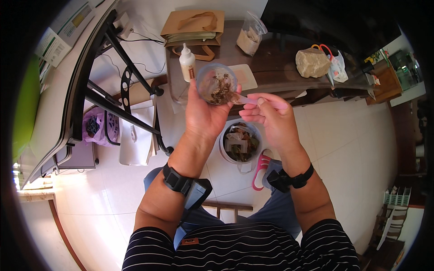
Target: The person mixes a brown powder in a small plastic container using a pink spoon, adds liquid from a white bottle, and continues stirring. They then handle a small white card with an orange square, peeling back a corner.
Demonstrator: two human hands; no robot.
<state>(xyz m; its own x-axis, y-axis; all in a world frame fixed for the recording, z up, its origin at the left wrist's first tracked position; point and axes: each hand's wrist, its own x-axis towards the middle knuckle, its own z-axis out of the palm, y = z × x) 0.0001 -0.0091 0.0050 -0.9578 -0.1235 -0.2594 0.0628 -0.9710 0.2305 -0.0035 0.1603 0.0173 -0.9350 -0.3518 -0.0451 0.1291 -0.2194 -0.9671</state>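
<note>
My left hand (206,113) holds a round clear plastic tub (206,83) tilted so that its inside faces me. Brown crumbly matter (221,88) clings to the tub's wall and bottom, with whitish residue beside it. Between the thumb and fingers of my right hand (271,111) is the handle of a pink spatula (252,101). Its blade, smeared brown, reaches the tub's lower right rim. Just behind the tub stands a white squeeze bottle (187,62) with a pointed nozzle and a label. A pale rectangular sheet (247,76) lies on the dark table, partly hidden by the tub.
On the dark table (278,64) are a brown paper bag (193,27), a zip bag of pale powder (250,37), a large stone (312,62) and scissors (326,50). Below my hands sits a bin (222,149) holding leaves and plastic. A black-framed desk (122,118) rises at left.
</note>
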